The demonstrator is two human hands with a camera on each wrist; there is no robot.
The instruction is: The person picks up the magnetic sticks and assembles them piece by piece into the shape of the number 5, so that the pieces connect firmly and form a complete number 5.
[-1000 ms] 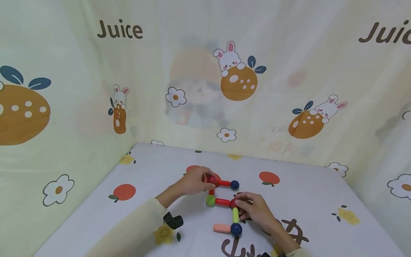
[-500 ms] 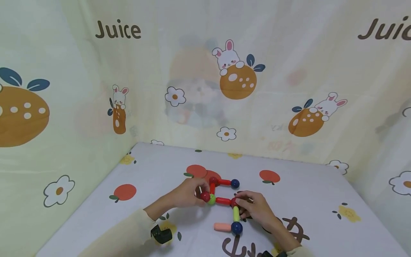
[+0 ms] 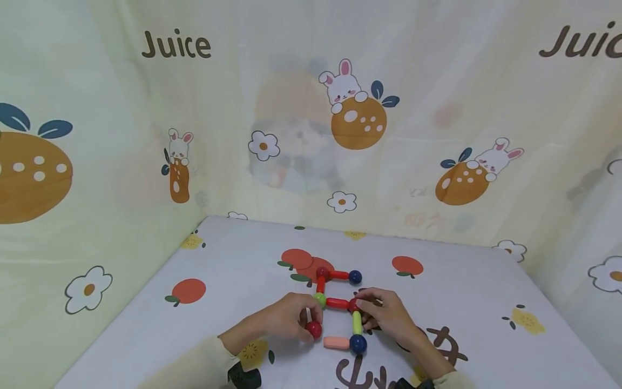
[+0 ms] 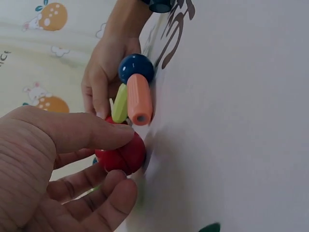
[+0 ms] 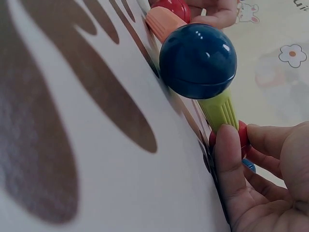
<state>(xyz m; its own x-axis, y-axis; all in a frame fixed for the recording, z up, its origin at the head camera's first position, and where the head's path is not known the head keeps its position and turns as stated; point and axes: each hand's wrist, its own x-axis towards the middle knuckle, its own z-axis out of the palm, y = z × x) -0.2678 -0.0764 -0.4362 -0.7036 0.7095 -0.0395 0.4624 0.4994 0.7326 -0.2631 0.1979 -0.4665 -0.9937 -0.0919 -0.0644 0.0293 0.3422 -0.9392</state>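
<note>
In the head view my left hand [image 3: 293,314] pinches a loose red ball [image 3: 314,329] between thumb and fingers, just left of the free end of an orange rod [image 3: 336,342]. That rod joins a near dark blue ball [image 3: 358,344], from which a yellow-green rod [image 5: 219,108] runs to another red ball [image 3: 354,306]. My right hand [image 3: 386,314] grips this second ball. A red rod [image 3: 337,303] links it to a green ball [image 3: 319,298], partly behind my left fingers. In the left wrist view the loose ball [image 4: 128,153] overlaps the structure behind.
Beyond the green ball, a red rod [image 3: 320,285] leads to a far red ball [image 3: 323,273]. Another red rod [image 3: 339,275] ends there in a dark blue ball [image 3: 355,277]. A printed white cloth [image 3: 466,302] covers the table, with patterned curtains [image 3: 291,108] around it.
My left hand has brought the loose red ball from beside the far red ball, past the green ball, nearer to me beside the orange rod's end. My right hand stays on its ball.
</note>
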